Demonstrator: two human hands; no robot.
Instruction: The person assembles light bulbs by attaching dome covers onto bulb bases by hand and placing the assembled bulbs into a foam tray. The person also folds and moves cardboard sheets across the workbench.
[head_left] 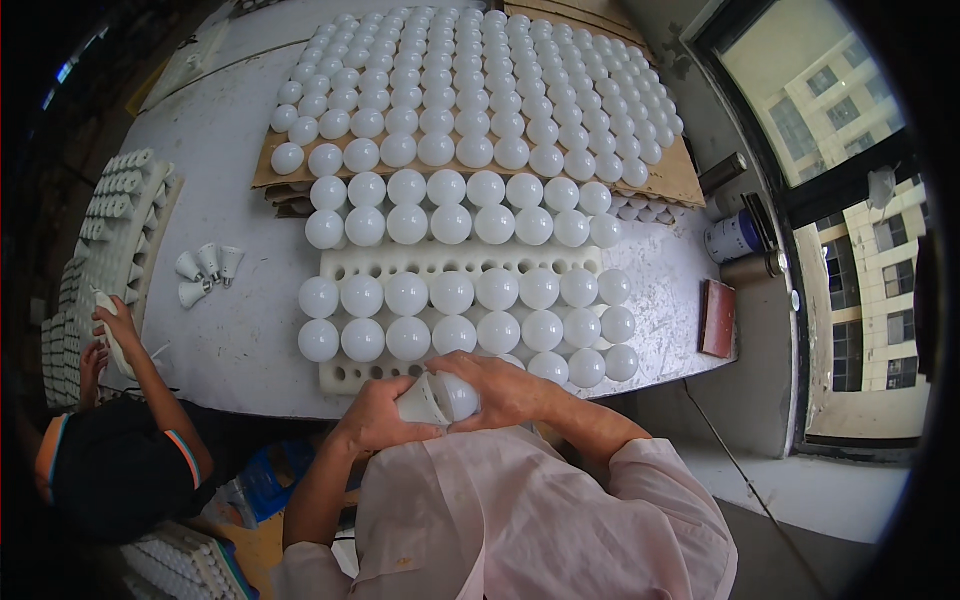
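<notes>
Close to my body, at the table's front edge, my left hand [378, 412] is closed around a white cone-shaped bulb base [422, 402]. My right hand [498, 388] grips a round white bulb cover [459, 397], its open side turned toward the base. The two parts meet or nearly meet; whether they are joined I cannot tell. Just beyond my hands, a white foam tray [345, 378] with round holes carries rows of round white bulbs [408, 339]. A second foam tray [462, 257] behind it holds more bulbs, with a strip of bare holes showing.
Many white bulbs [436, 150] stand on brown cardboard [680, 180] at the back. Several loose bulb bases [208, 262] lie left. A co-worker [125, 450] works at trays of bases [125, 215]. On the right are a dark red box [717, 318], cans [733, 238] and a window [855, 240].
</notes>
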